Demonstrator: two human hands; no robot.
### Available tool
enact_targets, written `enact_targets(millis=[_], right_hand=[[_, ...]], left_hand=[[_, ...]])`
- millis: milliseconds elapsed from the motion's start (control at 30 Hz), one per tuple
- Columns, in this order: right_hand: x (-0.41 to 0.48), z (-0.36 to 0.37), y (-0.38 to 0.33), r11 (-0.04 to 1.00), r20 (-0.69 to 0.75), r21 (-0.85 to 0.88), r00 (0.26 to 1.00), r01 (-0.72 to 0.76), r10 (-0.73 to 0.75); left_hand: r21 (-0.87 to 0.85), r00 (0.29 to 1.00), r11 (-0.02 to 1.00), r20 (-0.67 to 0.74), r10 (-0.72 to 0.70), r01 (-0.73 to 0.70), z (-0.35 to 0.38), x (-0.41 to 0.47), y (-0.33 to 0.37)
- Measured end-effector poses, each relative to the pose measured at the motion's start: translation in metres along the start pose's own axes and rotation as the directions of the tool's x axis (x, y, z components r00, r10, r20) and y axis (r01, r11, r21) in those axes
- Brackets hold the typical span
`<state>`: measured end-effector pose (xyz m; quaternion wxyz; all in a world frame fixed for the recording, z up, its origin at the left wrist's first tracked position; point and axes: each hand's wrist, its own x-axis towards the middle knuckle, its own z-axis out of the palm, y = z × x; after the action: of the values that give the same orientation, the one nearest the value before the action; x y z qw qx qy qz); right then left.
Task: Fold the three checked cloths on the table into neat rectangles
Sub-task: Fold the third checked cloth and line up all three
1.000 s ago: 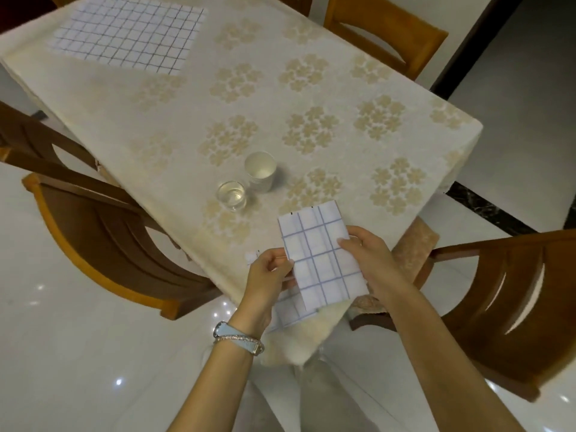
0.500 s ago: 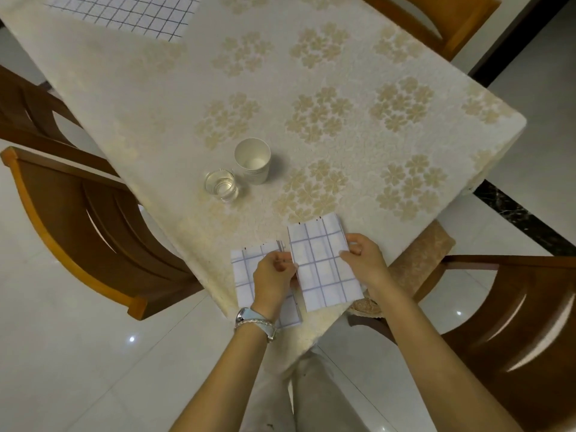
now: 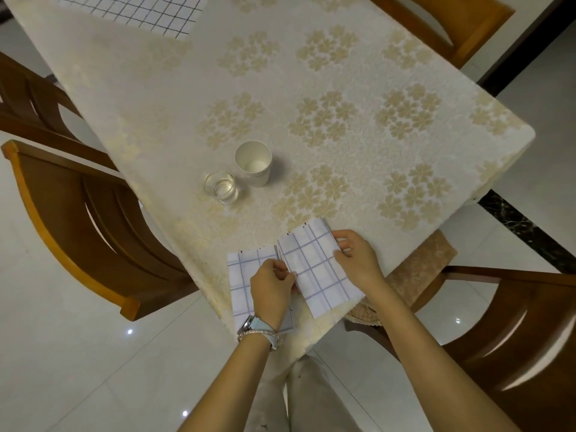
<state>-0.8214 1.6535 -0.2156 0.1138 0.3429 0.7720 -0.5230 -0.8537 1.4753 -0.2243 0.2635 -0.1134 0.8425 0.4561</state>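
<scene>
A long table [image 3: 193, 98] under a cream flowered cover fills the view from above, with wooden chairs [image 3: 93, 219] around it. At its far left corner lies the unfolded cloth [image 3: 134, 10], flat and cut off by the top edge of the view. At the near corner two checked rectangles sit side by side: a folded cloth [image 3: 241, 275] on the left, and the second cloth [image 3: 321, 269] touching its right edge. The left hand [image 3: 272, 288] pinches the second cloth's left edge, and the right hand [image 3: 355, 260] grips its right edge, fingers curled over it. Beyond them stand a paper cup [image 3: 253, 163] and a glass [image 3: 220, 187], close together.

The step in hand looks like laying down the second finished fold. The next move probably calls for letting go and reaching across for the unfolded cloth — without knocking the cup or glass.
</scene>
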Motion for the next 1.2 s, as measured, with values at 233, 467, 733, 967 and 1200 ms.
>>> enact_targets(millis=[233,467,733,967,1200], right_hand=[[-0.009,-0.014,-0.003,0.993,-0.043,0.104,0.998,0.05,-0.045],[-0.052,-0.04,-0.032,0.908,-0.175,0.387,0.979,0.163,-0.101],[-0.124,-0.036,-0.093,0.778,-0.255,0.537,0.942,0.325,-0.218],[-0.181,0.007,-0.156,0.706,-0.232,0.563,0.902,0.429,-0.363],[-0.22,0.089,-0.226,0.63,-0.184,0.619,0.866,0.469,-0.464]], left_hand=[[-0.147,1.0,0.989,0.006,-0.014,0.015,-0.015,-0.012,0.004],[-0.45,0.99,0.885,0.023,0.14,-0.115,-0.062,-0.031,0.036],[-0.561,0.936,0.77,-0.026,0.35,-0.304,-0.143,-0.061,0.075],[-0.656,0.889,0.637,-0.121,0.441,-0.405,-0.225,-0.097,0.073],[-0.643,0.865,0.62,-0.139,0.481,-0.448,-0.34,-0.107,0.037]])
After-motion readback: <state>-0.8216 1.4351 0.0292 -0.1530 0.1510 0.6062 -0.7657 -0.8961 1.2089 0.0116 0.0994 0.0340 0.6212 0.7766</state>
